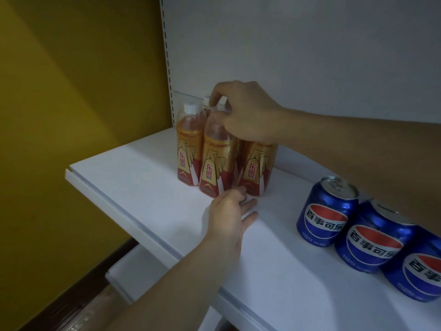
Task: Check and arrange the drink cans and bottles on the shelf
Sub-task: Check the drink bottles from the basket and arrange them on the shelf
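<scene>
White shelf (pixel 148 187), yellow wall (pixel 71 91). Right hand (pixel 248 115) pinching a bottle (pixel 216 161) neck, steadying; left hand (pixel 229 211) fingers (pixel 249 217) loosely spread beside its base, aligning. Cans (pixel 327 216) well apart.

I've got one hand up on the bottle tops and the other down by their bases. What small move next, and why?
Probably nudge the middle front bottle back a touch, level with its neighbours. It stands slightly forward of the left bottle and the right bottle. Your right hand grips its neck and can steady it, while your left hand lies open on the shelf at its base.
</scene>
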`<state>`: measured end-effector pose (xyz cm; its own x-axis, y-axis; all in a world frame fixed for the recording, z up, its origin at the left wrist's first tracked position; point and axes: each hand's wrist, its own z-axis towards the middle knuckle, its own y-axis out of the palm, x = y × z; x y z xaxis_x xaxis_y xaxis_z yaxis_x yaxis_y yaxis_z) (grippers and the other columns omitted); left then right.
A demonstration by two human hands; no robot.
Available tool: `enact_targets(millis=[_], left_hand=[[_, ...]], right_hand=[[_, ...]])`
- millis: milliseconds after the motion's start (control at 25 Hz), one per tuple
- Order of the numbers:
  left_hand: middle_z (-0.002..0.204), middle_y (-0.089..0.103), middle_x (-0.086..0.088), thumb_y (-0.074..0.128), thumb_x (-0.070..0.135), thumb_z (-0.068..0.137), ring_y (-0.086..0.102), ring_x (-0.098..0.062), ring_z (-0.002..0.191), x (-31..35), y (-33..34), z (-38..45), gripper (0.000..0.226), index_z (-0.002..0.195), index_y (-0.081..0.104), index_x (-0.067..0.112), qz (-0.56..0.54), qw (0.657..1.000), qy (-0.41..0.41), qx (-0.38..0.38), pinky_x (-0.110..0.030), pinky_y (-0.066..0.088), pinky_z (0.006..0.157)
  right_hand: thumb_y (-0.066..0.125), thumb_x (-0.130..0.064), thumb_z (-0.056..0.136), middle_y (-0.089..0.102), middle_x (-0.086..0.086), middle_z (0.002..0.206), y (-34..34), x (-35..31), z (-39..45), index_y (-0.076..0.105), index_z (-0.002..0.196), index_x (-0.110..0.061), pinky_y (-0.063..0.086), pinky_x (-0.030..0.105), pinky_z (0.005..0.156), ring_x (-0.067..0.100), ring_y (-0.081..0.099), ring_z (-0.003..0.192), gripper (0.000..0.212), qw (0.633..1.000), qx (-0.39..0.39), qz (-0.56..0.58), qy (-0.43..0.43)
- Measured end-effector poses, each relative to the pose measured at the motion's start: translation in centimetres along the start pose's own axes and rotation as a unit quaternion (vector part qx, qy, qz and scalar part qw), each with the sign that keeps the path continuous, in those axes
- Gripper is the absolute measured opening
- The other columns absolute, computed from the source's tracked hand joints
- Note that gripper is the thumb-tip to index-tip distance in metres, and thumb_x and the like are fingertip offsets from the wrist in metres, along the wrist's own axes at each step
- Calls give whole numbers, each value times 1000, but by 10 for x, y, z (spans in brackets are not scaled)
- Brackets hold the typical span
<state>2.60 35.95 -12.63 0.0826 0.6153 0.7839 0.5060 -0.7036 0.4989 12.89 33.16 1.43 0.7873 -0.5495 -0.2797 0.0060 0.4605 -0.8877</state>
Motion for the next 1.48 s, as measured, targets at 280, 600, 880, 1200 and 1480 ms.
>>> enact_targets(millis=[280, 600, 880, 1200, 1480], left_hand=[[62, 44, -1, 43, 21, 99, 32, -11, 48, 25, -2, -32, 21, 96, 57, 5, -59, 995, 28, -76, -23, 19, 45], [117, 73, -17, 41, 65, 86, 71, -32, 102, 5, 87, -134, 64, 120, 72, 21, 14, 937, 47, -346, -46, 55, 91], [118, 73, -17, 45, 70, 86, 71, -37, 105, -41, 152, -162, 64, 123, 71, 24, 81, 914, 54, -393, -59, 52, 97], [111, 76, -15, 39, 59, 92, 73, -34, 100, -90, 201, -186, 56, 117, 74, 23, 80, 925, 0, -371, -56, 53, 97], [104, 79, 0, 29, 62, 94, 75, -17, 97, -101, 206, -199, 52, 107, 72, 34, 166, 907, 58, -384, -39, 58, 91]], right_hand=[[51, -26, 107, 60, -14, 95, -130, -19, -55, 63, 118, -31, 36, 1, 57, -9, 58, 73, 17, 984, 166, 60, -14], [42, -20, 105, 63, -18, 94, -184, -9, -181, 66, 110, -26, 45, 7, 68, -9, 61, 82, 25, 981, 136, 135, -10], [69, -36, 95, 74, -12, 90, -218, 27, -285, 68, 119, -23, 57, 31, 71, 10, 73, 84, 27, 898, 352, 241, 105], [73, -52, 87, 78, 5, 106, -189, 72, -348, 66, 128, -18, 59, 44, 89, 24, 76, 101, 54, 790, 387, 412, 235], [61, -50, 93, 74, 24, 105, -182, 78, -352, 74, 111, -10, 56, 59, 93, 45, 72, 101, 46, 759, 368, 487, 225]])
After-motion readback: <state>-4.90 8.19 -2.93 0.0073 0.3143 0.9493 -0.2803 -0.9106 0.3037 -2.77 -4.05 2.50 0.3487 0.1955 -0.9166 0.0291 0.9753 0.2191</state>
